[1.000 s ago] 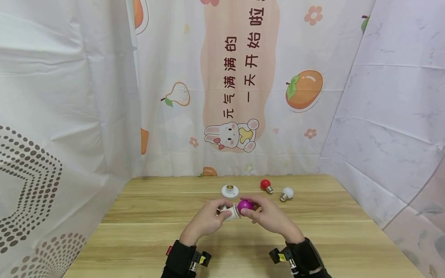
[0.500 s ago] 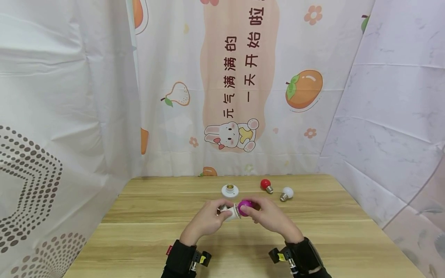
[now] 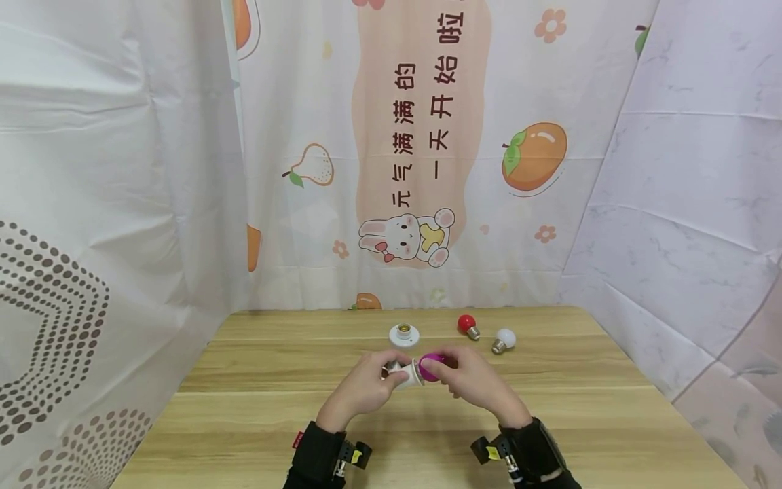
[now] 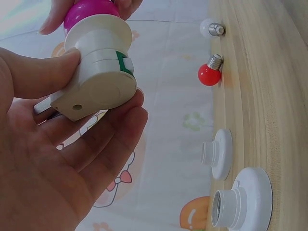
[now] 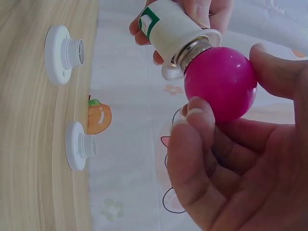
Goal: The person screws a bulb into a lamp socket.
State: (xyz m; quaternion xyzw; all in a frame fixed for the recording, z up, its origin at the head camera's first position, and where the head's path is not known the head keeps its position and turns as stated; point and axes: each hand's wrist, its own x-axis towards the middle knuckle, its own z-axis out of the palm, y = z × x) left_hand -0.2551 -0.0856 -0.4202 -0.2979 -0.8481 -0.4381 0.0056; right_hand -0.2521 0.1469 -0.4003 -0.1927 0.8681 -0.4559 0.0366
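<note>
My left hand (image 3: 365, 384) grips a white plug-in lamp holder (image 4: 98, 79) with a green-framed switch (image 4: 125, 63) on its side. A metal plug prong shows near the left palm in the left wrist view. With thumb and fingers, my right hand (image 3: 479, 380) holds a magenta light bulb (image 5: 221, 84) by its globe. The bulb's metal screw base (image 5: 192, 54) sits partly inside the holder's mouth, and some of its thread shows in the right wrist view. Both things are held above the table, in line with each other.
On the wooden table (image 3: 275, 421), a round white lamp base (image 3: 404, 335) stands behind the hands. A second lamp base (image 4: 248, 202) shows in the wrist views. A red bulb (image 3: 467, 324) and a white bulb (image 3: 505, 337) lie at the back right. Printed curtains surround the table.
My right thumb and fingers have shifted round the magenta bulb, the thumb moving up across its globe. The left hand and the lamp holder have stayed nearly still.
</note>
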